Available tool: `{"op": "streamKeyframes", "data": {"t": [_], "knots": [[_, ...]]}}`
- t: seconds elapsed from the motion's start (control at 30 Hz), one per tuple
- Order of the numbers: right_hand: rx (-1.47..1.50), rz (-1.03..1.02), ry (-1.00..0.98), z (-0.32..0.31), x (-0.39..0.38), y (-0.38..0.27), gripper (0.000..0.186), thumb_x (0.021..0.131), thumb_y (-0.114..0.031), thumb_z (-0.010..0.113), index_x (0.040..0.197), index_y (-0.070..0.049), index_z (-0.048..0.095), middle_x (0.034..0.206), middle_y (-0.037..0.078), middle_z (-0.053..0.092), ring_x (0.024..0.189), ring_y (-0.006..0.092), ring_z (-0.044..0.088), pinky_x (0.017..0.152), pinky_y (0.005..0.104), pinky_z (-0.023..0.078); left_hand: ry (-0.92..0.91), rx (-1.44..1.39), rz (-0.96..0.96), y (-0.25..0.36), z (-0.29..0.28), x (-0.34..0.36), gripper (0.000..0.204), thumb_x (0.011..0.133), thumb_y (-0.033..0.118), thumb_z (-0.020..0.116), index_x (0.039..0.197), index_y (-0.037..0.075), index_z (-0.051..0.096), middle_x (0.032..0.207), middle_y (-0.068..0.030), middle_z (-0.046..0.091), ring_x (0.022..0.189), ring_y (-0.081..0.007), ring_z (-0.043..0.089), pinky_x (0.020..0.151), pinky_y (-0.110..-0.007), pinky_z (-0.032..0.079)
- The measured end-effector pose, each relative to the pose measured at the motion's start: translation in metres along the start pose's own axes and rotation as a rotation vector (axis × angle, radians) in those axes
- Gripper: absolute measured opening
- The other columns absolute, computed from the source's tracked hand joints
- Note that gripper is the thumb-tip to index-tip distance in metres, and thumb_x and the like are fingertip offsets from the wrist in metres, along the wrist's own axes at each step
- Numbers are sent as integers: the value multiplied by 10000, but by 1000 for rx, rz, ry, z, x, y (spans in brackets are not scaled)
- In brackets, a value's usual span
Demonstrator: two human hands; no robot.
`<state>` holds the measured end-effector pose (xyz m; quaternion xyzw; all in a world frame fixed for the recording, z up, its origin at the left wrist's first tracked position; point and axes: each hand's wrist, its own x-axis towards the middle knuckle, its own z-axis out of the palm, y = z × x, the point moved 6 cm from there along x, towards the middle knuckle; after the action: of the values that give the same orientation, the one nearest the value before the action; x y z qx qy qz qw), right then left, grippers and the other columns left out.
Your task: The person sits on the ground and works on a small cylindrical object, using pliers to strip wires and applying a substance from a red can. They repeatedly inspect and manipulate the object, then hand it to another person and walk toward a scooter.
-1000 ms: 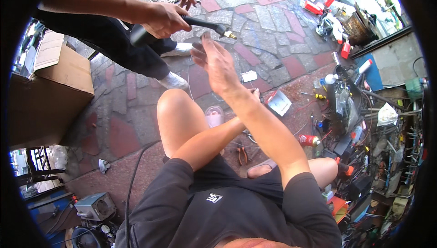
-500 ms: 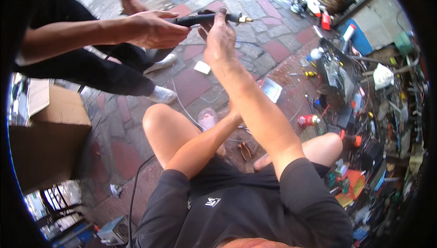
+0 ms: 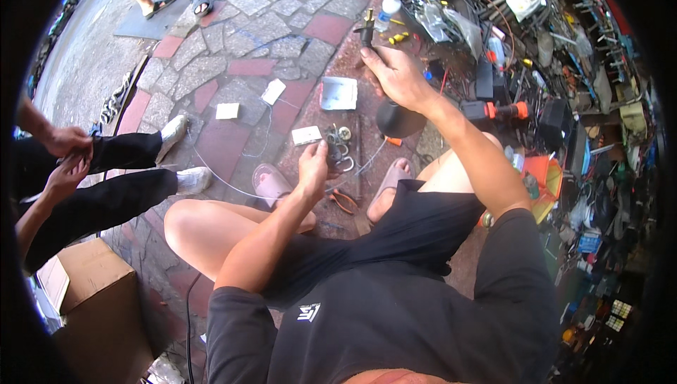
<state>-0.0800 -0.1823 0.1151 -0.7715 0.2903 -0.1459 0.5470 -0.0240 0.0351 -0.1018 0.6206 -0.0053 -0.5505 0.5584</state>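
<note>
My right hand (image 3: 396, 74) grips a black torch (image 3: 367, 37) upright, its brass nozzle at the top and a wide dark body (image 3: 398, 122) hanging below the hand. My left hand (image 3: 314, 167) is closed low between my legs, thumb up, beside a pale rectangular piece (image 3: 307, 136) and a tangle of dark metal loops (image 3: 340, 150); what it holds is unclear. Orange-handled pliers (image 3: 343, 200) lie below it on the ground. A white tray (image 3: 339, 93) sits ahead of my hands, and small white cards (image 3: 228, 111) lie to the left.
A co-worker's hands (image 3: 68, 151) and legs are at the left, above a cardboard box (image 3: 99, 278). A passer-by's sandalled feet (image 3: 202, 2) are at the top left. Jumbled tools and parts (image 3: 451, 21) crowd the right, with an orange-black power tool (image 3: 493, 110). A wire crosses the paving (image 3: 252, 66).
The co-worker has let go of the torch, and their hands have withdrawn leftward. My right hand has taken it, moved right and turned it upright. My view has swung, and my left hand now shows.
</note>
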Motion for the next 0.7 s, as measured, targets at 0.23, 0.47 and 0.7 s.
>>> {"op": "streamKeyframes", "data": {"t": [0.23, 0.47, 0.7], "knots": [[-43, 188, -234, -25, -38, 27, 464, 1117, -408, 465, 1099, -20, 718, 710, -13, 548, 536, 81, 554, 490, 269, 450, -9, -18, 3, 8, 8, 11, 394, 1098, 398, 503, 1284, 60, 582, 988, -99, 717, 714, -266, 728, 607, -374, 607], [-3, 216, -267, -25, -50, 34, 480, 1118, -433, 449, 1099, -20, 694, 737, 5, 562, 519, 91, 546, 477, 271, 465, -22, -18, -16, 18, 26, 10, 402, 1103, 371, 502, 1355, 64, 562, 1017, -99, 731, 729, -261, 738, 589, -357, 592], [57, 244, -301, -18, -57, 43, 458, 1122, -401, 473, 1068, 2, 684, 725, -25, 552, 590, 53, 532, 534, 231, 450, -33, -17, 20, 18, 32, 14, 391, 1102, 367, 507, 1349, 68, 557, 982, -108, 736, 700, -254, 741, 566, -332, 585]]}}
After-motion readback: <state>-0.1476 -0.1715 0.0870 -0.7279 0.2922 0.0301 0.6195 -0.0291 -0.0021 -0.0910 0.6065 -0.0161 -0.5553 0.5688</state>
